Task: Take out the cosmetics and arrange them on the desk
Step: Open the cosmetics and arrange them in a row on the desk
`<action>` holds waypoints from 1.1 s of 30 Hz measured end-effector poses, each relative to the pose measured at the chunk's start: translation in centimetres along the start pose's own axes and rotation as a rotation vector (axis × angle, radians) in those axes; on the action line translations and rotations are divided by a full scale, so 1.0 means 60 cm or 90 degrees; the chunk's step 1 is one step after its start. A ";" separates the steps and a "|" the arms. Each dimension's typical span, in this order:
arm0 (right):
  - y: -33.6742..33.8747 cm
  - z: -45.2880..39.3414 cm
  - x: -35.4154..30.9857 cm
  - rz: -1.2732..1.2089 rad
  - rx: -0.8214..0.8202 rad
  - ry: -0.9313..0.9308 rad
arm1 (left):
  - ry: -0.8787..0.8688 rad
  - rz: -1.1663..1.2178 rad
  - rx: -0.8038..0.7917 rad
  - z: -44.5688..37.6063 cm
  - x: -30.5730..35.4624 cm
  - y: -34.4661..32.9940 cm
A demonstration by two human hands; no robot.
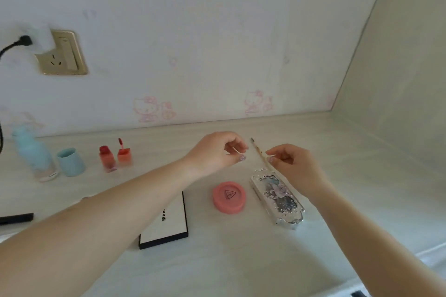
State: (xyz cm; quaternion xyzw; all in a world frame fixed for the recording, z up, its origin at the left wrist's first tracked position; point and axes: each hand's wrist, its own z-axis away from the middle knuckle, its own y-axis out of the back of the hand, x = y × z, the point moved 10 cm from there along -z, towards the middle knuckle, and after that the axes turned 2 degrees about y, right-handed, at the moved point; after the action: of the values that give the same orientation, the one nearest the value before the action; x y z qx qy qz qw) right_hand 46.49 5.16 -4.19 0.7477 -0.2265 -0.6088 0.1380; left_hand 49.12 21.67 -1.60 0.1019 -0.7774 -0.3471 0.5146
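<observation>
A thin eyebrow pencil [258, 152] slants up over the pale desk [241, 260] between my hands. My right hand [295, 167] pinches its lower end with thumb and forefinger. My left hand [216, 153] hovers just left of the pencil tip with curled fingers; something small and pale may sit between them, but it is too blurred to tell. Below the hands lie a round pink compact [229, 197] and an ornate silver palette case [277, 199]. A white box with a black rim [169, 223] is partly hidden under my left forearm.
At the back left stand two red lip tint bottles [107, 159] [124, 154], one with its wand raised, a light blue bottle [33, 154] and its blue cap [70, 162]. A black item [15, 218] lies at the left edge. A wall socket [61, 53] is above.
</observation>
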 end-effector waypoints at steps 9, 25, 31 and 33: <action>0.007 -0.079 0.068 0.295 -0.064 -0.070 | -0.069 -0.295 -0.060 -0.125 -0.036 -0.086; -0.033 -0.108 0.049 0.446 -0.118 -0.034 | -0.128 -0.405 -0.091 -0.137 -0.040 -0.102; -0.057 -0.059 -0.025 0.320 -0.131 0.092 | -0.103 -0.331 -0.027 -0.055 -0.016 -0.018; -0.076 -0.037 -0.064 0.316 -0.151 0.140 | -0.102 -0.315 0.006 -0.012 -0.001 0.018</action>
State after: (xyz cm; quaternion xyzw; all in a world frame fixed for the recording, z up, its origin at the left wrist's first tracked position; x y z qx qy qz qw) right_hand 48.81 10.88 -2.64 0.7098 -0.3130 -0.4937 0.3929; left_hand 50.03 22.18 -0.80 0.2636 -0.7688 -0.4657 0.3502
